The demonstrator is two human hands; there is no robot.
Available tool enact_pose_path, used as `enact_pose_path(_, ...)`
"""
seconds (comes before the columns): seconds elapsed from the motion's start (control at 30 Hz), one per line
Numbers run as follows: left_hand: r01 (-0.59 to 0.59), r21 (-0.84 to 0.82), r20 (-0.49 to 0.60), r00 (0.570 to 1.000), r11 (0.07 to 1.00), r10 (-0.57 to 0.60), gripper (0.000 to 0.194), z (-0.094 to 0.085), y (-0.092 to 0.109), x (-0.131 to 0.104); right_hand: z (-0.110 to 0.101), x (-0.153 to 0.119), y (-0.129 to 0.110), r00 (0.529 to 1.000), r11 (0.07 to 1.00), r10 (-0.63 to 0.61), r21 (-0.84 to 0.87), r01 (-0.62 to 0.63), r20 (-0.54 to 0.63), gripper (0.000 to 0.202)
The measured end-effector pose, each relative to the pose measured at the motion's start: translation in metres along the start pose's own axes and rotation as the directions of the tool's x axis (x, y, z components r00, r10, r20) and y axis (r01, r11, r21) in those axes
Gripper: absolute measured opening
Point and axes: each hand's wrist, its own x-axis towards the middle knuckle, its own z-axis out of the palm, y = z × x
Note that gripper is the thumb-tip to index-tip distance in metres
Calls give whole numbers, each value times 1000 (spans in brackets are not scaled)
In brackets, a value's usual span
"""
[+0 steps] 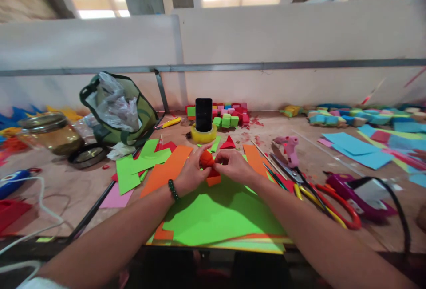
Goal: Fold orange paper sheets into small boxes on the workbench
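Two hands, left (195, 169) and right (234, 164), grasp a small red-orange piece (207, 159) between them, above green sheets (226, 213).

Red-orange piece (207, 159): small, rounded, held near the centre of the frame, its edges partly hidden
Orange piece (213, 179): small, box-like, seen just below; whether the two are joined cannot be told
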Motion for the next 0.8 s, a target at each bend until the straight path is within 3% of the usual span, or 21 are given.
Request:
enact_pose_path(0.17,178,-278,100,983,944,-156,64,-3,-4,5,-2,-1,0,998,998,40,-54,-43,-53,12)
enact_pose_path(0.33,348,-190,155,934,918,-321,22,-15,-3,10,-6,1,4,995,996,82,-23,-83,-64,13)
enact_pose_path(0.47,468,-214,159,883,858,-442,17,-14,0,10,-5,1,7,997,997,69,33,-68,-40,14)
enact_pose_path(0.63,390,-260,167,919,883,-357,21,-10,1,7,-3,2,7,998,998,62,24,-62,-32,14)
enact_pose_path(0.8,250,-128,119,965,960,-235,20,-9,-9,8,-1,0,6,999,999,42,14,-42,-16,10)
